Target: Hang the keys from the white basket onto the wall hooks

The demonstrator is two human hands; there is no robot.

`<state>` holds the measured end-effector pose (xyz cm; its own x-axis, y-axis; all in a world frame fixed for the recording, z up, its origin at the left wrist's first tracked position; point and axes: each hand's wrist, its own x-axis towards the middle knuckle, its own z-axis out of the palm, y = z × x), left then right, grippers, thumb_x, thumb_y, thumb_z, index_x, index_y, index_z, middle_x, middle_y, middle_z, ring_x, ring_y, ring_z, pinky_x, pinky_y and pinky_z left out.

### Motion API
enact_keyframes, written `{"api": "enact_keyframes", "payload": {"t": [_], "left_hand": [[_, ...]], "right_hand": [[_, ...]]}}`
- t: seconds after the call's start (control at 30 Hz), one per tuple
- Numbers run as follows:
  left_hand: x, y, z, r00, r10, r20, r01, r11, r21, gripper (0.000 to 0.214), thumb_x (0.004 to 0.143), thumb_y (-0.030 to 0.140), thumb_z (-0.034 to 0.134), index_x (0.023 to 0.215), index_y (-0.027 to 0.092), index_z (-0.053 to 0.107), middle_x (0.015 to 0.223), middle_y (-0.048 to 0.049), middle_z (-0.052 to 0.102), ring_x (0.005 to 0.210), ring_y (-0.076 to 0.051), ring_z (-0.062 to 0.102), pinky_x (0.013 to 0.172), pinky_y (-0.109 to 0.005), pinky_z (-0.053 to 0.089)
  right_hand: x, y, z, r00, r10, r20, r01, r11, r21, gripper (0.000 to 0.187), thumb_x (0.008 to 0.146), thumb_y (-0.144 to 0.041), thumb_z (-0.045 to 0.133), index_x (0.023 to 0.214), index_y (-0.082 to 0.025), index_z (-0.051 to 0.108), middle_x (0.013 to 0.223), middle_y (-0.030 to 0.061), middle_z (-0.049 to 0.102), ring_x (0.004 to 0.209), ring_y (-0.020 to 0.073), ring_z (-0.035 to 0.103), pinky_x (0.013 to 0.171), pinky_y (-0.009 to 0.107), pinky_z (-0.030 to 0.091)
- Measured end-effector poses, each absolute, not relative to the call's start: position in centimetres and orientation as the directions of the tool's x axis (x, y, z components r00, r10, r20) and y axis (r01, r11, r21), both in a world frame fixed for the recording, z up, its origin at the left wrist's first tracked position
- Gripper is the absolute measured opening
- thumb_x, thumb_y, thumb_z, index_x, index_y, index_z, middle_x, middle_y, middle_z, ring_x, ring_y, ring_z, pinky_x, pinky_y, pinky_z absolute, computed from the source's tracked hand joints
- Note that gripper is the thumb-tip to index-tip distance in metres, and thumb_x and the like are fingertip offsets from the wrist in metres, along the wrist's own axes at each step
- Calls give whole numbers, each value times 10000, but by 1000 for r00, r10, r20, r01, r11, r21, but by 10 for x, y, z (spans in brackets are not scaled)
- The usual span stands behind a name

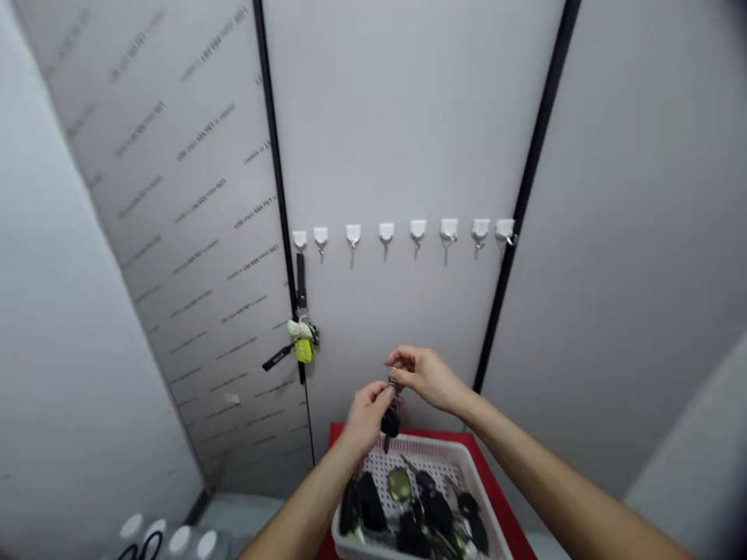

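Observation:
Both my hands are raised above a white perforated basket [467, 467] and pinch one black key fob set [391, 420] between them. My left hand [366, 416] is closed on the fob's body. My right hand [426, 377] is closed on the ring at its top. The basket holds several dark car keys and fobs [420, 509]. A row of white wall hooks [385, 233] runs above. A lanyard with a yellow-green tag [303, 342] hangs from the leftmost hook [299, 239]; the other hooks are bare.
The basket stands on a red surface [496, 486] against a grey panelled wall with black seams [274, 155]. White bottle caps [175, 540] show at the bottom left, on the floor.

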<state>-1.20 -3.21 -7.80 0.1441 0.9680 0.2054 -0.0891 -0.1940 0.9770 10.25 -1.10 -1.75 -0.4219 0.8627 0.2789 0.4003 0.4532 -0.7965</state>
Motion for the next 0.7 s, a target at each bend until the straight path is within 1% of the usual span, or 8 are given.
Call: {"api": "enact_keyframes", "payload": {"t": [0.13,0.2,0.3,0.37,0.43,0.5,0.6,0.7], "left_hand": [[-40,-13,-29,-53,937,346,-199,-349,916,270,625,368,439,582,107,495,511,18,472,492,-57,413,516,-184,324],[-54,-2,-1,-145,904,402,-253,-426,869,238,621,337,448,596,107,501,515,22,474,494,-55,417,514,-182,325],[-73,17,37,-267,858,439,-285,-506,814,202,605,290,463,637,99,518,552,19,497,505,-51,420,516,-179,323],[-84,30,57,-323,833,449,-266,-535,802,201,591,283,474,638,94,526,565,16,508,510,-52,422,529,-184,322],[-92,42,71,-341,824,452,-251,-543,801,203,572,282,491,631,92,530,560,16,511,507,-53,425,538,-190,321],[-98,52,79,-334,829,448,-237,-534,812,206,562,277,501,639,90,535,555,13,515,496,-53,428,535,-192,323],[-100,62,82,-305,850,430,-165,-492,855,224,577,285,484,648,80,541,550,-4,532,482,-62,440,524,-203,334],[-98,67,77,-279,867,413,-98,-453,886,240,583,292,478,612,64,550,514,-26,537,481,-92,462,515,-230,349]], "right_hand": [[68,6,13,-326,809,489,301,579,-757,248,600,-187,480,844,-141,466,702,17,535,613,83,502,584,210,406],[49,12,28,-313,750,583,283,659,-697,272,626,-196,458,893,-147,458,773,33,540,649,86,503,616,219,408],[22,19,53,-342,613,713,371,785,-497,252,667,-182,405,905,-153,483,875,43,535,702,93,493,673,235,393],[8,24,69,-359,538,763,452,815,-362,277,678,-156,383,936,-142,481,943,53,516,768,107,475,725,244,369],[-3,31,83,-368,516,773,528,801,-283,304,683,-138,368,970,-123,467,974,67,502,819,120,455,766,251,342],[-10,38,92,-370,528,765,590,769,-245,318,686,-129,356,987,-114,458,985,75,494,844,129,444,784,255,324],[-14,48,95,-371,566,736,657,720,-223,320,686,-124,342,982,-119,463,966,80,500,858,143,440,774,259,326],[-14,54,91,-377,618,690,699,678,-225,323,672,-125,353,972,-124,474,927,86,512,851,154,445,752,258,337]]}}
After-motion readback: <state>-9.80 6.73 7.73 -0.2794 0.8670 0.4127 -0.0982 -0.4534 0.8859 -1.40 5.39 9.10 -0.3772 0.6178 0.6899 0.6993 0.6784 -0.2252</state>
